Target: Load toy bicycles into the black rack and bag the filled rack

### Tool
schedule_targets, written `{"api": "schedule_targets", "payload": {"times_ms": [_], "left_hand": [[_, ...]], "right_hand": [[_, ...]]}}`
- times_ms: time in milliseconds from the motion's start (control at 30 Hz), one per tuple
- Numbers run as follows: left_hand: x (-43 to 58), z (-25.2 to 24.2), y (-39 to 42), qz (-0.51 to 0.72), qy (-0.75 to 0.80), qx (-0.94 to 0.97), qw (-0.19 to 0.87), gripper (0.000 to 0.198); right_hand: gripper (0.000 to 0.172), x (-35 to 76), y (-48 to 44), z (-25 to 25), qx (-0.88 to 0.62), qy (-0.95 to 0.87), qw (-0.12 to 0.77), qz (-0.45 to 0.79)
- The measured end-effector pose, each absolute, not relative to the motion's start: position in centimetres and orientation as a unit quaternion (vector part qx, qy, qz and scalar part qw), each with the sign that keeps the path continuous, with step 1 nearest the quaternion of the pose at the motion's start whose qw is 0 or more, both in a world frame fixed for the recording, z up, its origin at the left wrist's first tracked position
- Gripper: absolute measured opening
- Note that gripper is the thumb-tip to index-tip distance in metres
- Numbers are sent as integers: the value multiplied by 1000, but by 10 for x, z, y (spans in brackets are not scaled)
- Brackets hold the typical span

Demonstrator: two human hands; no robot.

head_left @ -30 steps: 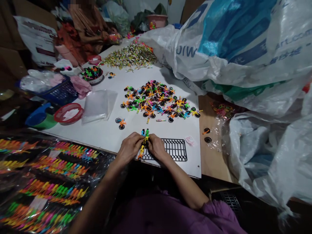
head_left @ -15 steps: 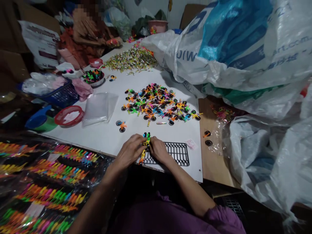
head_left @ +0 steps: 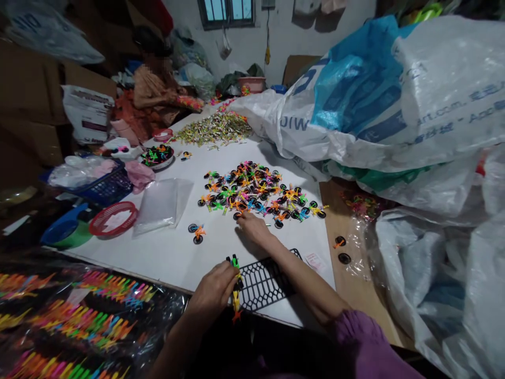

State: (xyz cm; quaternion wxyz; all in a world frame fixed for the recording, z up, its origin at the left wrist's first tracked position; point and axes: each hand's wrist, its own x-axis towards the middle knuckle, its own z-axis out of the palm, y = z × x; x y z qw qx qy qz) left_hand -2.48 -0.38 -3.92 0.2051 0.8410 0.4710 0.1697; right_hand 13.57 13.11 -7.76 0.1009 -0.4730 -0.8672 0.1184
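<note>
My left hand [head_left: 215,289] is closed at the left end of a black plastic grid rack [head_left: 265,284], by the table's near edge. Beside its fingers, small toy bicycles [head_left: 236,300] in green and yellow sit on that end of the rack. Stretched forward over the rack, my right hand [head_left: 254,230] is at the near side of a heap of colourful toy bicycles [head_left: 256,187]. Its fingers are closed on an orange toy bicycle with a black wheel [head_left: 237,216], partly hidden by the hand. One orange toy bicycle [head_left: 198,232] lies apart, left of the heap.
Clear plastic bags [head_left: 158,208], a red basket [head_left: 114,218] and a blue basket [head_left: 102,187] stand left. Bagged rows of toys [head_left: 79,310] lie near left. Big white sacks [head_left: 430,105] crowd the right. Farther back are a shiny pile [head_left: 213,128] and a seated person [head_left: 153,95].
My right hand has left the rack and moved forward to the toy bicycle heap. My left hand stays at the rack's left end, which now sits tilted. The camera view has tipped upward.
</note>
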Motion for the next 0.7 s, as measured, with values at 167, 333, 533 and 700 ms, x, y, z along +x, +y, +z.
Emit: {"api": "schedule_targets", "payload": {"times_ms": [167,333,533,700], "left_hand": [[-23,-45,-9,176,496,828,193,20],[-22,-56,-12,195,508,827,138,23],[-17,-56,-17,189,524,821,122,24],[-19,-54,-8,189,552,806,96,23]], "right_hand": [[17,135,119,-95,-363,-929,56,45],[18,160,78,-86,-433,-893,80,91],[22,133,85,-82,-610,-782,48,121],[23,143,86,-78,-648,-705,170,233]]}}
